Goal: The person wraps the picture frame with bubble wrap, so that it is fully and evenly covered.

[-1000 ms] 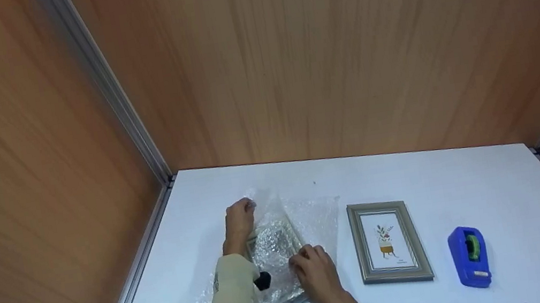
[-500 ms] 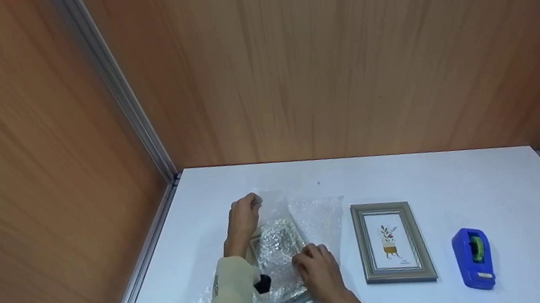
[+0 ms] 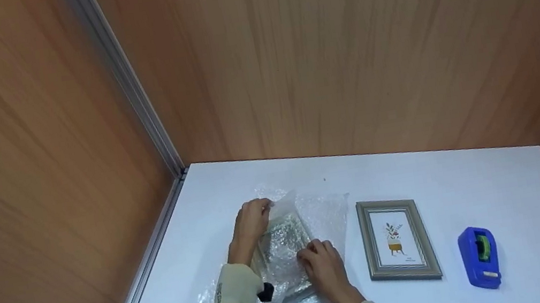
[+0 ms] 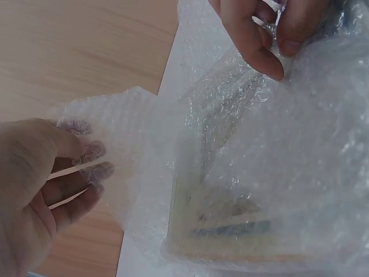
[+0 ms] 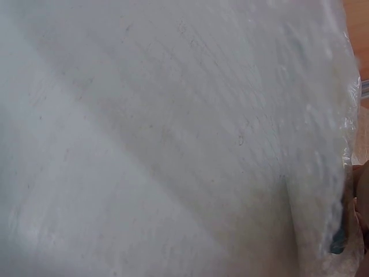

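Note:
A picture frame (image 4: 184, 239) lies under clear bubble wrap (image 3: 324, 216), its edges showing through the film. My left hand (image 3: 252, 227) pinches a flap of the wrap at the far end of the frame. In the left wrist view, fingertips of that left hand (image 4: 43, 182) show through the film. My right hand (image 3: 327, 271) pinches the wrap over the frame's right side, with thumb and forefinger close together. The right wrist view is mostly filled by the white tabletop (image 5: 104, 190) and bubble wrap (image 5: 323, 115); the right hand appears only at its edge.
To the right lies a second, unwrapped grey picture frame (image 3: 371, 244) with a plant print. Farther right stands a blue tape dispenser (image 3: 477, 265) with a green roll. Wooden panels (image 3: 341, 53) wall in the white table (image 3: 516, 199) at the back and sides.
The head view has turned slightly, shifting the whole scene rightward. My left hand has brought the flap a little lower and inward over the frame. The right hand keeps its place on the wrap.

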Available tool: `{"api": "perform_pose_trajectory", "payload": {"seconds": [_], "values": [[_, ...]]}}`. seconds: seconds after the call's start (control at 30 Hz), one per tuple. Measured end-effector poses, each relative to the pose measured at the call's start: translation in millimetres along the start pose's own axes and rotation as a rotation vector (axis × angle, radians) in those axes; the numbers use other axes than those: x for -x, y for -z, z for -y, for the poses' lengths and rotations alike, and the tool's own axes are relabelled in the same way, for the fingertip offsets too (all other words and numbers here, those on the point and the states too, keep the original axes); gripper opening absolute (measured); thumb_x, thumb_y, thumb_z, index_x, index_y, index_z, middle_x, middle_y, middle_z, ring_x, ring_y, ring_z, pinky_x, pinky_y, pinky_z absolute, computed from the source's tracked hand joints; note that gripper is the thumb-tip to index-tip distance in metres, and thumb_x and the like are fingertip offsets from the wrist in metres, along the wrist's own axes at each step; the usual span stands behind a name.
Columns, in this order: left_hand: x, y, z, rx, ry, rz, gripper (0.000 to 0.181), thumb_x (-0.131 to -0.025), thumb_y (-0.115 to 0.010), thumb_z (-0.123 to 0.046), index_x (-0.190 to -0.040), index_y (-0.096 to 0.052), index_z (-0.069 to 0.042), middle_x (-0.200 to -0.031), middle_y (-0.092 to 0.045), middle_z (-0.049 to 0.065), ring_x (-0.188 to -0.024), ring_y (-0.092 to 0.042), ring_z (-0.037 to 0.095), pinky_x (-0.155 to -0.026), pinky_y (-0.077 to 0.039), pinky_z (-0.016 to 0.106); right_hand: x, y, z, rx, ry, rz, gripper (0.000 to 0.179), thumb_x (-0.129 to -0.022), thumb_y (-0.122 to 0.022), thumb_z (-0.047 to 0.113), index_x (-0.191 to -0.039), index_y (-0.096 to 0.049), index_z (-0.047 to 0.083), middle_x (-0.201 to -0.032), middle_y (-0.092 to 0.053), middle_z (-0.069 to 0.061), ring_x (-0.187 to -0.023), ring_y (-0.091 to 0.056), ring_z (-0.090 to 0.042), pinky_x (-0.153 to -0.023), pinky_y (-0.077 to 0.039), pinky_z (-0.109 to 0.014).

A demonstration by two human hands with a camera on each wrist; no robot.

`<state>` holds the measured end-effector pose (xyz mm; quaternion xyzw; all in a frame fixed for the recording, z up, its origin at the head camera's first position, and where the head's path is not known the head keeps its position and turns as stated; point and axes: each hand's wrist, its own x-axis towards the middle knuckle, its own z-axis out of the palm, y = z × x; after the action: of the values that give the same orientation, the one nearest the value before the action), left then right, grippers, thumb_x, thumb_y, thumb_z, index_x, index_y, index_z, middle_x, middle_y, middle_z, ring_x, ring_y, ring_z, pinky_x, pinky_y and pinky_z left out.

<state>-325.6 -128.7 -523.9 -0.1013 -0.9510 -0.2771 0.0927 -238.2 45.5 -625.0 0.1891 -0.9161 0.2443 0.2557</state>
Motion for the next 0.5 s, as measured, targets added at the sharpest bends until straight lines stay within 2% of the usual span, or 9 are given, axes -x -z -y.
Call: {"api": "perform_pose_trajectory", "payload": {"seconds": [0.27,0.5], "values": [[17.8,-7.9,-5.5,-0.022,-0.025,0.042,0.017,-0.091,-0.057,-0.012,-0.096,-0.073,-0.010,-0.092,-0.070,0.001,-0.079,-0.064,0.013,-0.068,-0.053,0.030,0.2,0,-3,-0.012,0.004,-0.004,0.005,-0.083,-0.067,0.017,-0.087,-0.068,0.020,-0.088,-0.054,0.001,-0.077,-0.046,-0.016,-0.064,-0.040,-0.031],[34.4,-21.1,-8.6,-0.085,-0.047,0.035,0.016,-0.089,-0.059,-0.011,-0.097,-0.072,-0.012,-0.096,-0.070,0.002,-0.088,-0.065,0.020,-0.074,-0.053,0.033,-0.7,1,-5,-0.009,-0.009,0.010,0.006,-0.085,-0.065,0.018,-0.088,-0.069,0.020,-0.091,-0.055,0.001,-0.081,-0.047,-0.017,-0.066,-0.041,-0.031]]}}
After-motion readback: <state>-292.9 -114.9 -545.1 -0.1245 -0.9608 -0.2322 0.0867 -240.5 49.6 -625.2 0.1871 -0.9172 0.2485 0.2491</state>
